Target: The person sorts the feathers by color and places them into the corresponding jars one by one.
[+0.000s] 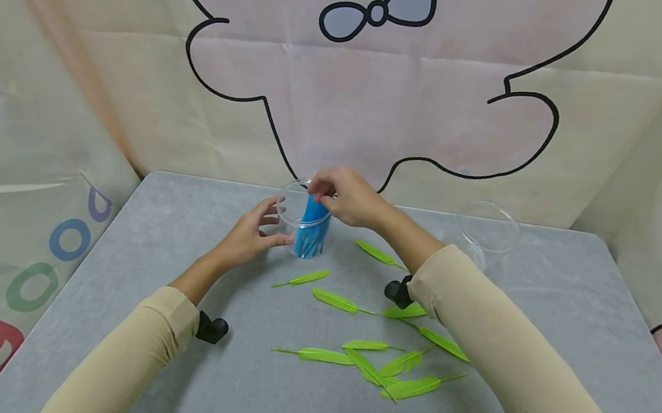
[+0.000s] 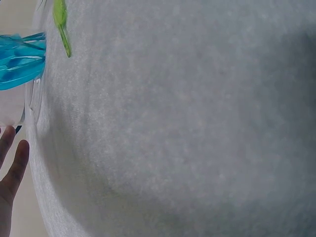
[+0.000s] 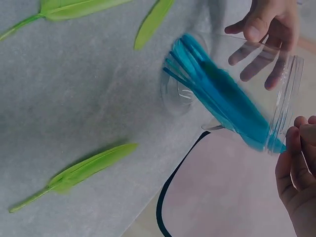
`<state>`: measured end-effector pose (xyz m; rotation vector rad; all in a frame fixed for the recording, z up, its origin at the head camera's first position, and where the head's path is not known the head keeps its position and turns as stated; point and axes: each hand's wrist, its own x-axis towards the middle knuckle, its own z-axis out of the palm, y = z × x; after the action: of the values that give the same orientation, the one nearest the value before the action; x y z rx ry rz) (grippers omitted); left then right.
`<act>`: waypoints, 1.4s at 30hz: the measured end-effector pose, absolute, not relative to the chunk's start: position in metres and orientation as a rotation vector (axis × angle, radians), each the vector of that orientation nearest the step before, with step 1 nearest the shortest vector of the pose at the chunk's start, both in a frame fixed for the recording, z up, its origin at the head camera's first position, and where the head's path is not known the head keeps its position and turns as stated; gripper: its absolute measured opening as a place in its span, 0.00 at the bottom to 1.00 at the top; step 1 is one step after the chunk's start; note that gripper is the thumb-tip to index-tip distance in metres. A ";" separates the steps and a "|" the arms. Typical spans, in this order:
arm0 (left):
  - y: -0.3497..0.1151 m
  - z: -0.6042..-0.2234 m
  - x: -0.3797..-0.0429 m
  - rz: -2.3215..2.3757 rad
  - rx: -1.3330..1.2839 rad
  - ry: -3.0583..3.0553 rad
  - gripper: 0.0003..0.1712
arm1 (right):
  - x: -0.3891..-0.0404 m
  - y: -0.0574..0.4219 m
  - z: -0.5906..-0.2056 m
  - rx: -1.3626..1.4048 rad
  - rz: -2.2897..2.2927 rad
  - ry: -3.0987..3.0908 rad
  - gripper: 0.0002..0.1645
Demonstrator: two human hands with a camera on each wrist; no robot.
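"So, where is the clear cup (image 1: 291, 194) on the surface (image 1: 243, 397)?"

"It stands upright close to the far edge, somewhat left of that edge's middle. A bundle of blue feathers (image 1: 310, 235) leans inside it, quills down at the base and upper ends reaching the rim."

"And the left hand (image 1: 244, 238)?"

"It comes in on the side towards the left edge and grips the cup, fingers curved about the wall, thumb on the side towards the near edge. The right wrist view shows some of those fingers through the clear wall."

"What about the right hand (image 1: 349, 197)?"

"It is at the rim, on the side towards the right edge, pinching the top of the blue bundle. How many feathers it has between its fingertips, I cannot tell."

"Where are the green feathers (image 1: 326, 357)?"

"Loose on the surface, between the cup and the near edge. A few are spread singly near the cup; farther towards the near edge several overlap."

"Anything else by the far edge?"

"A second clear cup (image 1: 483, 246), nearer the far right corner, past the right forearm. Behind that edge hangs a pale backdrop (image 1: 366, 85) with black outlines and a bow."
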<state>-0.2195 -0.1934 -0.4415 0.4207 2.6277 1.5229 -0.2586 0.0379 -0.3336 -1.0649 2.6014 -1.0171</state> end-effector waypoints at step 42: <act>-0.190 -0.440 -0.218 1.451 0.401 2.685 0.50 | -0.250 0.269 -0.328 -0.597 -1.181 2.819 0.35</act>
<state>-0.2182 -0.1899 -0.4403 0.4007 2.6847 1.4510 -0.2499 0.2687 -0.3282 -0.5967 2.8190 -1.1806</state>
